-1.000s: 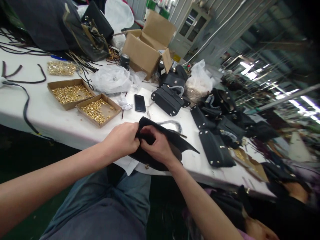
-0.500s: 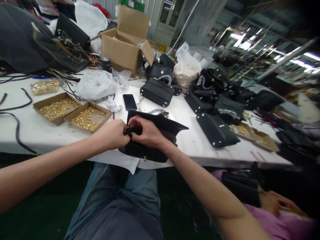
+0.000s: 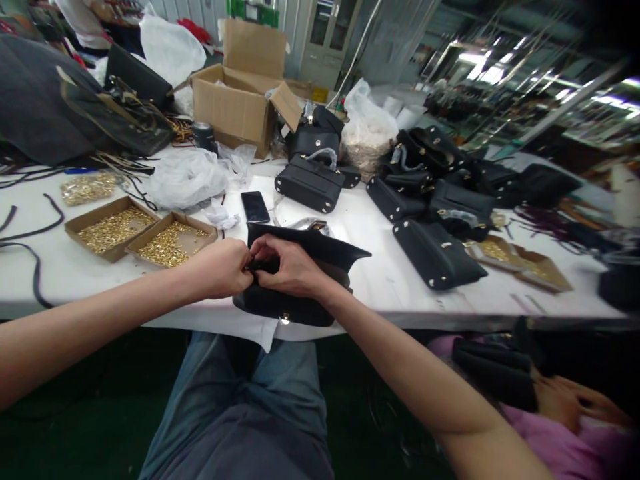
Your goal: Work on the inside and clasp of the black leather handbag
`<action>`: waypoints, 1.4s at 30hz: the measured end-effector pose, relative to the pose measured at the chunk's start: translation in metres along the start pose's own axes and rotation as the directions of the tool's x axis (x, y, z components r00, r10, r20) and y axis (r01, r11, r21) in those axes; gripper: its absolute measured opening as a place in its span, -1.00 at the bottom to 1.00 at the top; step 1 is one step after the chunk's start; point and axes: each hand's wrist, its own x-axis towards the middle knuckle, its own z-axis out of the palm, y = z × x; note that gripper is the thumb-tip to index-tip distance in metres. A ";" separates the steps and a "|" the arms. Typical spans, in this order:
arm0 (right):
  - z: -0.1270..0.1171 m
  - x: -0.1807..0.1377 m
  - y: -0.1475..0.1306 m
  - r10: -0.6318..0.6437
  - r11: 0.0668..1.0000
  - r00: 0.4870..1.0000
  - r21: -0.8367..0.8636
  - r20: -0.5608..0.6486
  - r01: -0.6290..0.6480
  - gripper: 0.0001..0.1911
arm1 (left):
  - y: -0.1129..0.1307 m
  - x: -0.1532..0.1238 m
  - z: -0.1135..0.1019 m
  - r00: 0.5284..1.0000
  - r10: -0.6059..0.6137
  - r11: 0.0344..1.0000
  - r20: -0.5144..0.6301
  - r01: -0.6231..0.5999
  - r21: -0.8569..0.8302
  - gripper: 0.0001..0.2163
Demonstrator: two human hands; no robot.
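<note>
Two shallow cardboard trays (image 3: 116, 229) of small gold fittings sit at the left of the white table (image 3: 75, 273), with loose black straps (image 3: 30, 233) lying further left and a crumpled clear plastic bag (image 3: 187, 177) just beyond them. Nearer the middle, the left hand (image 3: 220, 268) and the right hand (image 3: 290, 267) meet at the near edge of the table, knuckle to knuckle, both curled shut and pinching the upper left edge of a black leather bag (image 3: 300, 280). What exactly lies between the fingertips is too small and dark to tell. The bag lies flat at the table's near edge, its long axis running left to right, its flap lifted and pointing off to the right, a small gold stud showing on its near face. So the bulk of the bag lies to the right of both hands and under the right wrist; the right hand rests on it, while the left comes in from the side and touches only its end. Just beyond the bag lies a dark phone (image 3: 255, 207), and beyond that an open cardboard box (image 3: 235, 107). To the right, several finished black bags (image 3: 437, 253) lie scattered over the table, and at the near right corner another person's hand (image 3: 570, 403) holds something dark.
</note>
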 end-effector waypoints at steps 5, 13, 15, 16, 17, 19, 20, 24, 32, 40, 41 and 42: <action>0.002 0.002 0.003 -0.016 1.000 0.998 0.015 -0.066 0.017 -0.68 | 0.003 0.002 -0.004 0.997 -0.068 0.993 0.034 0.071 -0.093 -0.79; -0.001 0.001 0.001 -0.023 1.000 1.000 0.013 -0.012 0.023 -0.69 | -0.005 -0.043 0.031 0.972 -0.163 0.822 -0.167 0.040 -0.568 -0.51; -0.001 0.001 -0.001 -0.035 0.999 0.999 -0.023 -0.006 0.034 -0.67 | 0.003 -0.055 0.048 0.948 -0.244 0.780 -0.203 0.067 -0.622 -0.38; -0.002 0.001 -0.002 -0.039 0.998 0.999 -0.043 -0.006 0.039 -0.67 | 0.008 -0.059 0.055 0.940 -0.260 0.763 -0.221 0.059 -0.644 -0.34; -0.002 0.001 -0.003 -0.046 0.997 0.999 -0.062 -0.003 0.045 -0.66 | 0.014 -0.063 0.062 0.937 -0.256 0.749 -0.237 0.038 -0.661 -0.31; -0.005 0.002 -0.005 -0.063 0.993 0.998 -0.098 0.010 0.064 -0.66 | 0.023 -0.066 0.076 0.932 -0.231 0.742 -0.280 -0.018 -0.671 -0.20; -0.006 0.003 -0.006 -0.071 0.991 0.997 -0.114 0.022 0.073 -0.65 | 0.024 -0.065 0.083 0.926 -0.219 0.748 -0.307 -0.043 -0.662 -0.13; -0.012 0.007 -0.009 -0.085 0.981 0.992 -0.165 0.089 0.099 -0.65 | 0.006 -0.059 0.113 0.884 -0.264 0.742 -0.386 -0.070 -0.667 -0.12; -0.006 0.011 -0.019 -0.065 0.978 0.988 -0.186 0.138 0.090 -0.78 | -0.015 -0.054 0.130 0.875 -0.318 0.622 -0.366 -0.099 -0.777 -0.54; 0.002 0.008 -0.026 0.020 0.994 0.995 -0.108 0.093 -0.010 -0.65 | -0.005 -0.061 0.101 0.864 -0.365 0.532 -0.348 -0.114 -0.839 -0.40; 0.003 0.008 -0.025 0.049 0.994 0.995 -0.097 0.081 -0.041 -0.65 | -0.003 -0.060 0.098 0.856 -0.373 0.531 -0.358 -0.119 -0.839 -0.41; 0.003 0.008 -0.024 0.079 0.994 0.995 -0.087 0.068 -0.073 -0.66 | -0.002 -0.058 0.095 0.852 -0.379 0.534 -0.361 -0.118 -0.837 -0.41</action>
